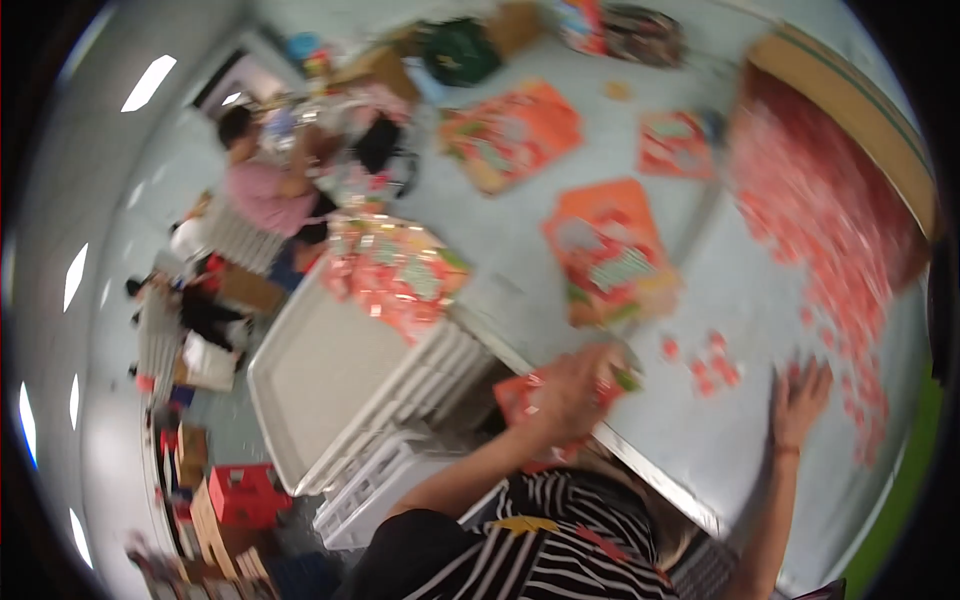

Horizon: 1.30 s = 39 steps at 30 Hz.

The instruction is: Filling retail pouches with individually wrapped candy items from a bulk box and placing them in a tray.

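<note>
My left hand [572,392] is closed around a red-orange pouch [520,398] at the table's near edge, part of it hidden behind my fingers. My right hand [802,402] lies low over the table with its fingers apart, though blur softens the fingertips. Between the hands sits a small cluster of red wrapped pieces [714,370], which look like candies. To the right of my right hand, a loose trail of the same pieces [850,300] runs along the table from a large heap. A stack of flat printed orange pouches [610,250] lies ahead of my left hand.
A cardboard box [850,85] on its side spills the heap at the far right. More pouches [520,130] lie farther back. Filled shiny pouches [390,265] rest on stacked pale trays [330,370] at left. A person in pink [265,195] works beyond them.
</note>
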Each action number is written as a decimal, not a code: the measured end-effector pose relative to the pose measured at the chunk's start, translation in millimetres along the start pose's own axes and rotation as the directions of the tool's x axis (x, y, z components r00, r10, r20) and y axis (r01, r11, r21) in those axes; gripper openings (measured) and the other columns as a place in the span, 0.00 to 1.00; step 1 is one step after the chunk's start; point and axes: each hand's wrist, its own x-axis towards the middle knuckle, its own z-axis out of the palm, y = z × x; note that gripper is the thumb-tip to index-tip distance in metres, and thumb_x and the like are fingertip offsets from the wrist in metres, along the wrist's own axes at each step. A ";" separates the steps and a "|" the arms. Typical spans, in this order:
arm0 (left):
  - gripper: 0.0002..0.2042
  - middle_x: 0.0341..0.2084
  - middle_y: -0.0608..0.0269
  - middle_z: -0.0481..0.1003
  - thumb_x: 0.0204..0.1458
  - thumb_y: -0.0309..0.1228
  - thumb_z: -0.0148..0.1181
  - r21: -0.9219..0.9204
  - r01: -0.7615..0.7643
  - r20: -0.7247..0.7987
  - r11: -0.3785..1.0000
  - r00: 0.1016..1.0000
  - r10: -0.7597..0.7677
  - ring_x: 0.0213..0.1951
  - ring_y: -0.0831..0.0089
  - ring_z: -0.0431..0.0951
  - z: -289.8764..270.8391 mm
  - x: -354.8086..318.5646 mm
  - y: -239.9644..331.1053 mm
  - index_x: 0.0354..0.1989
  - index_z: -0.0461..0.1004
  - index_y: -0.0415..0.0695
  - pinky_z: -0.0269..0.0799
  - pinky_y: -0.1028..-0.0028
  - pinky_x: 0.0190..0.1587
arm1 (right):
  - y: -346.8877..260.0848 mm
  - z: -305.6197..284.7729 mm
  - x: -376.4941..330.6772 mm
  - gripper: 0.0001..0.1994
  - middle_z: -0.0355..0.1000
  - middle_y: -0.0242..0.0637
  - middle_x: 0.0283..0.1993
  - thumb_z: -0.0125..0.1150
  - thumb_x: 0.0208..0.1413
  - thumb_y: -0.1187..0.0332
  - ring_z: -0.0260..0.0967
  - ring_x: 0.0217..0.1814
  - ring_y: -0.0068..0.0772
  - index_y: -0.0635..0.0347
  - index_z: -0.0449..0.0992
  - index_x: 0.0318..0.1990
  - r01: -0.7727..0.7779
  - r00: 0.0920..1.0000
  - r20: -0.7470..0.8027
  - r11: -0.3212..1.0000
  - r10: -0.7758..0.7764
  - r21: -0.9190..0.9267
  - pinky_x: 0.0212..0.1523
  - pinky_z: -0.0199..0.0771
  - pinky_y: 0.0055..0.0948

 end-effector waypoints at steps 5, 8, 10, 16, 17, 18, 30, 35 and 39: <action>0.38 0.51 0.48 0.66 0.38 0.32 0.68 0.065 0.002 -0.049 0.998 0.999 0.001 0.52 0.48 0.66 -13.1 -13.0 2.2 0.60 0.54 0.42 0.61 0.58 0.57 | -4.3 22.2 11.4 0.29 0.49 0.52 0.69 0.51 0.60 0.55 0.42 0.72 0.56 0.59 0.56 0.66 0.002 0.998 0.067 1.000 0.000 -0.029 0.67 0.44 0.51; 0.39 0.51 0.47 0.66 0.39 0.33 0.68 0.079 -0.008 -0.066 0.997 0.998 0.013 0.52 0.48 0.66 -11.9 -14.7 3.5 0.60 0.54 0.41 0.61 0.58 0.57 | -6.6 22.6 20.8 0.29 0.49 0.52 0.69 0.49 0.61 0.55 0.42 0.72 0.55 0.58 0.55 0.66 -0.015 0.983 0.182 0.998 0.026 -0.063 0.67 0.44 0.50; 0.37 0.51 0.48 0.66 0.39 0.32 0.67 0.069 -0.009 -0.059 0.998 0.998 0.014 0.52 0.48 0.67 -10.7 -12.2 4.7 0.60 0.55 0.42 0.61 0.58 0.56 | -5.8 18.6 19.9 0.29 0.49 0.52 0.69 0.49 0.61 0.56 0.42 0.72 0.55 0.59 0.55 0.66 -0.032 0.985 0.167 0.997 0.044 -0.077 0.68 0.43 0.51; 0.23 0.42 0.56 0.72 0.41 0.26 0.62 -0.076 -0.074 0.058 0.994 0.995 0.078 0.44 0.52 0.72 -4.0 7.3 -8.4 0.49 0.64 0.45 0.66 0.59 0.47 | -58.1 -5.6 9.4 0.30 0.50 0.57 0.68 0.51 0.55 0.65 0.42 0.72 0.56 0.68 0.56 0.64 -0.001 0.987 0.157 0.991 -0.020 0.131 0.70 0.38 0.48; 0.26 0.43 0.53 0.71 0.41 0.26 0.63 -0.097 -0.081 0.092 0.992 0.992 0.090 0.44 0.50 0.72 -21.3 14.4 15.1 0.51 0.63 0.44 0.67 0.59 0.47 | -81.5 -11.9 7.2 0.30 0.50 0.58 0.68 0.51 0.54 0.66 0.42 0.72 0.57 0.68 0.56 0.64 -0.086 0.974 0.225 0.952 0.018 0.294 0.70 0.39 0.48; 0.30 0.45 0.49 0.70 0.41 0.28 0.65 0.054 -0.146 0.019 0.988 0.989 0.145 0.46 0.48 0.71 -21.1 9.2 13.7 0.55 0.61 0.42 0.66 0.58 0.49 | -102.8 -12.9 8.0 0.30 0.52 0.59 0.67 0.53 0.54 0.63 0.45 0.70 0.58 0.66 0.58 0.63 -0.051 0.986 0.163 0.927 -0.011 0.372 0.68 0.43 0.50; 0.38 0.50 0.41 0.67 0.39 0.27 0.69 -0.020 -0.071 -0.046 0.997 0.996 0.070 0.52 0.45 0.69 -15.9 5.5 14.4 0.60 0.56 0.37 0.66 0.59 0.53 | -197.2 -4.6 19.3 0.33 0.56 0.51 0.64 0.60 0.49 0.45 0.52 0.65 0.63 0.50 0.64 0.60 0.049 0.991 0.075 0.839 -0.106 0.542 0.58 0.51 0.67; 0.38 0.51 0.41 0.67 0.39 0.26 0.68 0.006 -0.050 -0.047 0.999 0.998 0.051 0.53 0.45 0.68 -18.8 3.9 14.5 0.61 0.55 0.37 0.65 0.58 0.54 | -38.6 -5.8 72.5 0.20 0.67 0.50 0.48 0.56 0.52 0.54 0.60 0.55 0.55 0.58 0.71 0.47 -0.170 0.971 -0.153 0.982 0.182 0.087 0.50 0.58 0.54; 0.38 0.51 0.41 0.66 0.39 0.25 0.67 0.021 -0.057 -0.034 0.998 0.998 0.058 0.53 0.44 0.68 -11.6 6.6 9.0 0.61 0.55 0.37 0.65 0.58 0.54 | 109.2 1.0 41.0 0.21 0.62 0.54 0.58 0.47 0.59 0.57 0.59 0.58 0.55 0.62 0.67 0.55 -0.331 0.940 -0.154 0.924 0.304 -0.194 0.57 0.59 0.49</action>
